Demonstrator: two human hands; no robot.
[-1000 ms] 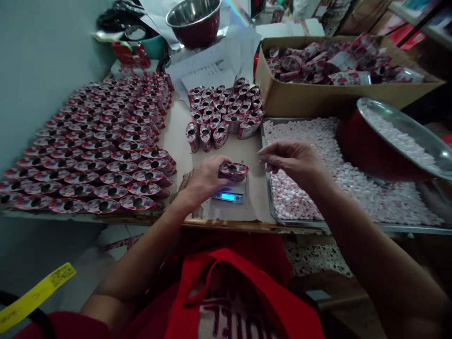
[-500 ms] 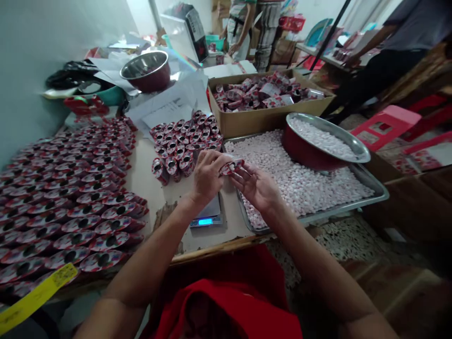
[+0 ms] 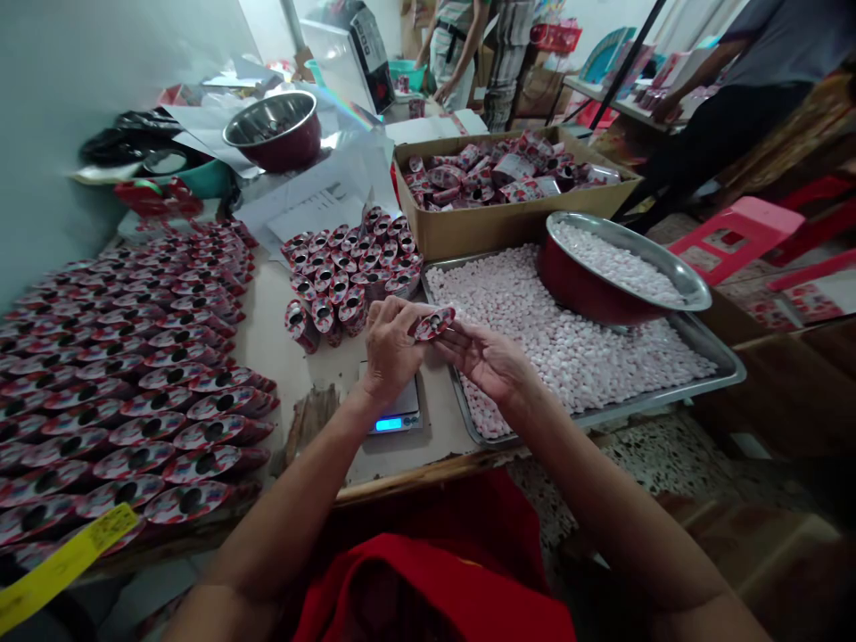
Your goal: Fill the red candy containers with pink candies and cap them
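Observation:
My left hand (image 3: 390,349) grips a small red-patterned container (image 3: 434,324) with an oval top and a hole in it. The container is tilted, its top facing me. Close to its right end, my right hand (image 3: 493,361) is palm up with fingers stretched out. Whether those fingertips touch the container, I cannot tell. Below my left hand lies a digital scale (image 3: 399,424) with a lit blue display, its plate partly hidden by the hand. To the right, a metal tray (image 3: 625,413) is covered with small white pellets (image 3: 512,308).
Similar containers (image 3: 344,267) stand in a cluster behind my left hand, and many rows (image 3: 140,383) fill the left side. A red bowl (image 3: 588,294) of pellets sits on the tray. Behind it, a cardboard box (image 3: 481,227) holds more containers. People stand beyond.
The container has turned slightly, and the white bit seen at its opening no longer shows clearly. Both hands have shifted slightly downward in view.

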